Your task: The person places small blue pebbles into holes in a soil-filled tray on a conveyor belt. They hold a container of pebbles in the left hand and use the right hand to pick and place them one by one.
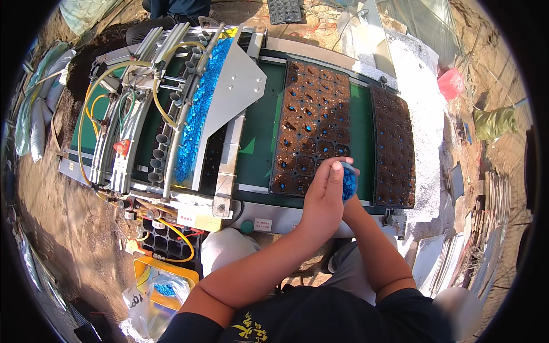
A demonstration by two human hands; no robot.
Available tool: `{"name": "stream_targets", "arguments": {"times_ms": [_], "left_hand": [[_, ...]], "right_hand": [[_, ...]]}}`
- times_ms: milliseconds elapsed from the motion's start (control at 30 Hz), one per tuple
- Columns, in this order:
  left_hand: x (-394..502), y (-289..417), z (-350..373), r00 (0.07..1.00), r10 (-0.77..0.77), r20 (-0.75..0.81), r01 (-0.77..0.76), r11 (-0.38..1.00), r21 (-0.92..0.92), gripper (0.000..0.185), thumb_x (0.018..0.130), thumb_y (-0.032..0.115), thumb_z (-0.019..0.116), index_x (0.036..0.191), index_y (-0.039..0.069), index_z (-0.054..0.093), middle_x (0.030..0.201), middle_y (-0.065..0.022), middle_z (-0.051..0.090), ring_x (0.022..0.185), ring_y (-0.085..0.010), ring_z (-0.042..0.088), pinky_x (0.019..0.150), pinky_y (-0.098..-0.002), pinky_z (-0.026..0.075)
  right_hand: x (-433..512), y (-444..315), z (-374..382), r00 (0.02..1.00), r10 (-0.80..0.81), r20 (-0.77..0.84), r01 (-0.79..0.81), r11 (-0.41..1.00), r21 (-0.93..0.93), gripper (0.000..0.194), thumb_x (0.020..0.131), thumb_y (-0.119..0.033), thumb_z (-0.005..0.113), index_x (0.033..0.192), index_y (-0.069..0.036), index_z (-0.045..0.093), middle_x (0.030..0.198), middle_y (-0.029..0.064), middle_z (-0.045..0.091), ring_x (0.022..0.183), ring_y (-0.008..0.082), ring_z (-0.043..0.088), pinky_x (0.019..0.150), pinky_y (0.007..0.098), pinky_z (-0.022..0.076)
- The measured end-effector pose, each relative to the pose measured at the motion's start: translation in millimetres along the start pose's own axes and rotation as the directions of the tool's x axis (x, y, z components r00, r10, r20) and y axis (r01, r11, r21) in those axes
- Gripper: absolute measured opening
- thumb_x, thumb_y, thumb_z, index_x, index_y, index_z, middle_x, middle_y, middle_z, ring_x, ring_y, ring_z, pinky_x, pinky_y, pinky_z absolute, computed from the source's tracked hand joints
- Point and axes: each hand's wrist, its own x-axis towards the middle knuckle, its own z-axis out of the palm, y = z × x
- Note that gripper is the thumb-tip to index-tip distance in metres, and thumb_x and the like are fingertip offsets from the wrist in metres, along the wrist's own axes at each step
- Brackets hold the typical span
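Note:
Both of my hands are together over the near right corner of a black seedling tray (317,128) filled with brown soil, with blue seeds in many cells. My left hand (328,188) is closed around a small cup of blue seeds (349,184). Most of my right hand (352,203) is hidden behind the cup and the other hand, so its hold is unclear. The tray lies on a green conveyor belt (259,128). A second soil-filled tray (392,145) is farther right. Left of them, a trough of blue seeds (203,103) runs across the seeding machine.
Metal rails and yellow hoses (96,81) cover the machine's left part. A yellow crate (188,274) with a plastic bag of blue seeds stands at lower left. White granules (422,107) lie beyond the right tray. Another person's legs (180,8) show at the top.

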Motion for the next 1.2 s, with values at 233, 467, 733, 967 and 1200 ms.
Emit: {"name": "stream_targets", "arguments": {"times_ms": [233, 467, 733, 967, 1200], "left_hand": [[-6, -14, 9, 0.999, 0.038, -0.017, -0.037, 0.997, 0.071, 0.042, 0.121, 0.040, 0.044, 0.134, 0.005, 0.064, 0.113, -0.0079, 0.073, 0.102, -0.0135, 0.067, 0.094, -0.0295, 0.055], [-12, -16, 7, 0.998, 0.029, -0.052, -0.025, 0.996, 0.081, 0.041, 0.120, 0.039, 0.048, 0.134, 0.004, 0.064, 0.114, -0.0083, 0.073, 0.102, -0.0129, 0.067, 0.095, -0.0300, 0.054], [-21, -12, 7, 0.993, 0.112, 0.038, -0.112, 0.994, 0.007, 0.050, 0.102, 0.030, 0.081, 0.139, 0.005, 0.060, 0.118, -0.0055, 0.071, 0.107, -0.0119, 0.066, 0.098, -0.0304, 0.055], [-29, -5, 12, 0.968, 0.201, 0.151, -0.220, 0.968, 0.124, 0.084, 0.082, 0.018, 0.099, 0.149, 0.007, 0.049, 0.131, -0.0080, 0.068, 0.121, -0.0160, 0.064, 0.108, -0.0351, 0.053], [-29, -9, 15, 0.974, 0.154, 0.166, -0.181, 0.970, 0.164, 0.076, 0.085, 0.007, 0.092, 0.148, 0.009, 0.049, 0.128, -0.0075, 0.069, 0.118, -0.0158, 0.066, 0.106, -0.0341, 0.054]], "right_hand": [[-28, 14, 62, 0.937, -0.340, -0.077, 0.279, 0.863, -0.422, 0.008, 0.100, -0.006, 0.071, 0.107, -0.009, 0.071, 0.103, 0.0048, 0.067, 0.097, 0.0206, 0.063, 0.091, 0.0371, 0.0513], [-21, 6, 61, 0.915, -0.401, 0.031, 0.386, 0.853, -0.351, 0.021, 0.095, -0.002, 0.073, 0.115, -0.008, 0.074, 0.102, 0.0095, 0.072, 0.093, 0.0253, 0.066, 0.086, 0.0395, 0.0529], [-45, 0, 60, 0.973, -0.214, 0.082, 0.200, 0.968, 0.148, 0.029, 0.097, -0.008, 0.077, 0.126, -0.005, 0.072, 0.115, 0.0079, 0.069, 0.108, 0.0197, 0.067, 0.097, 0.0369, 0.0540], [-53, -4, 52, 0.974, -0.208, 0.085, 0.176, 0.941, 0.291, 0.037, 0.096, -0.015, 0.079, 0.131, -0.005, 0.070, 0.120, 0.0089, 0.069, 0.113, 0.0211, 0.066, 0.100, 0.0385, 0.0533], [-58, 8, 53, 0.960, -0.272, 0.061, 0.266, 0.960, 0.085, 0.044, 0.095, -0.022, 0.081, 0.135, -0.006, 0.069, 0.124, 0.0099, 0.067, 0.117, 0.0227, 0.066, 0.103, 0.0402, 0.0526]]}}
